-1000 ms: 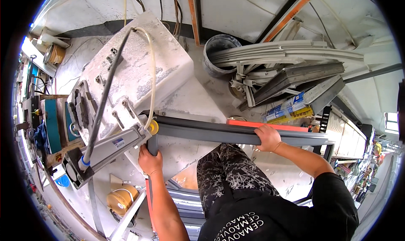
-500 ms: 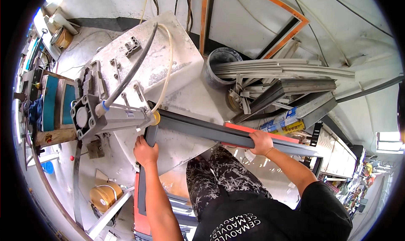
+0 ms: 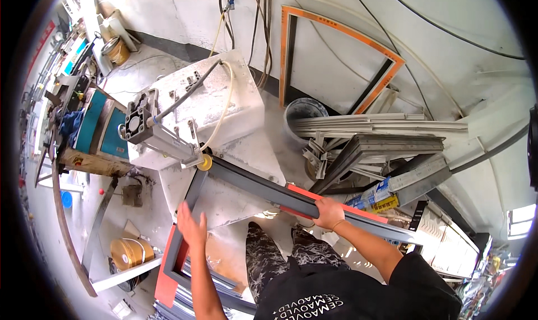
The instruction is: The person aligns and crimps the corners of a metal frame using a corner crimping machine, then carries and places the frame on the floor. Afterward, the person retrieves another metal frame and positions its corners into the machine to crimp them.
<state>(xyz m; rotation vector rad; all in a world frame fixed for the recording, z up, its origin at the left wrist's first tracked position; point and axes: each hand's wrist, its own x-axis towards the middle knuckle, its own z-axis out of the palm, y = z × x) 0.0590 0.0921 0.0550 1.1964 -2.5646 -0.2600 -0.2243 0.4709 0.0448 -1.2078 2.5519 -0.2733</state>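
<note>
A grey window or door frame (image 3: 255,188) with orange-red strips lies partly on the white machine table (image 3: 235,207). Its far left corner sits under the yellow round end (image 3: 205,162) of an air cylinder (image 3: 171,143); whether the two touch, I cannot tell. My right hand (image 3: 329,212) is closed over the frame's long far bar, right of the middle. Beside the frame's left bar (image 3: 195,188) is my left hand (image 3: 192,226), fingers stretched and thumb apart, holding nothing. The frame's near side is partly hidden by my left arm and body.
A grey bucket (image 3: 302,108) and a pile of metal profiles (image 3: 386,143) stand beyond the table. An orange-edged frame (image 3: 287,57) leans on the wall. Hoses loop above the machine. A brown tub (image 3: 130,254) and a teal cabinet (image 3: 89,118) stand at left.
My left hand has loosened from the left bar and moved nearer my body, its fingers now stretched. The view has shifted; my right hand still grips the far bar.
</note>
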